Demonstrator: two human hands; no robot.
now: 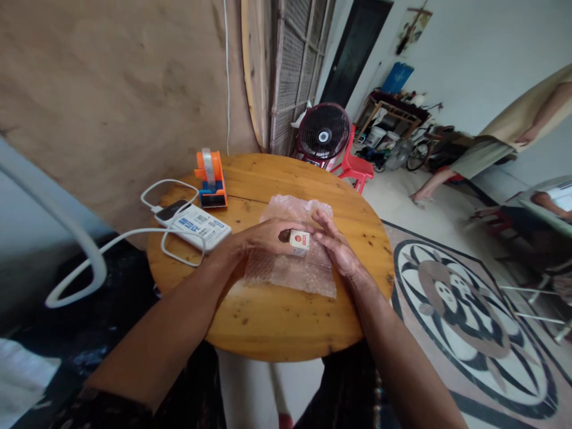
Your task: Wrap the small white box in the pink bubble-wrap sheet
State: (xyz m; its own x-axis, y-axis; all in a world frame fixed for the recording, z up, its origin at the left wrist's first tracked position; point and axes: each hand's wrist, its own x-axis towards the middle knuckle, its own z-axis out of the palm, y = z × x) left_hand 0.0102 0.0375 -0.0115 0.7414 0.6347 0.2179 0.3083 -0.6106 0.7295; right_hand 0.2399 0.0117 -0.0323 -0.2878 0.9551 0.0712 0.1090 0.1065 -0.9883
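A small white box (pixel 300 241) with a red mark on its end lies on a sheet of bubble wrap (pixel 290 280) in the middle of the round wooden table (pixel 277 328). My left hand (pixel 270 235) is wrapped round the box from the left, its thumb and fingers on either side. On the right, my right hand (pixel 335 244) has its fingers stretched out over the bubble wrap, the fingertips close to the box's far end. Whether they touch the box I cannot tell.
At the table's left stand an orange and blue tape dispenser (pixel 211 179) and a white power bank (pixel 196 225) with a looping white cable (pixel 129 232). Beyond the table are a fan (pixel 324 136) and a red plastic chair (pixel 356 164). A person (pixel 504 125) stands farther off at the right.
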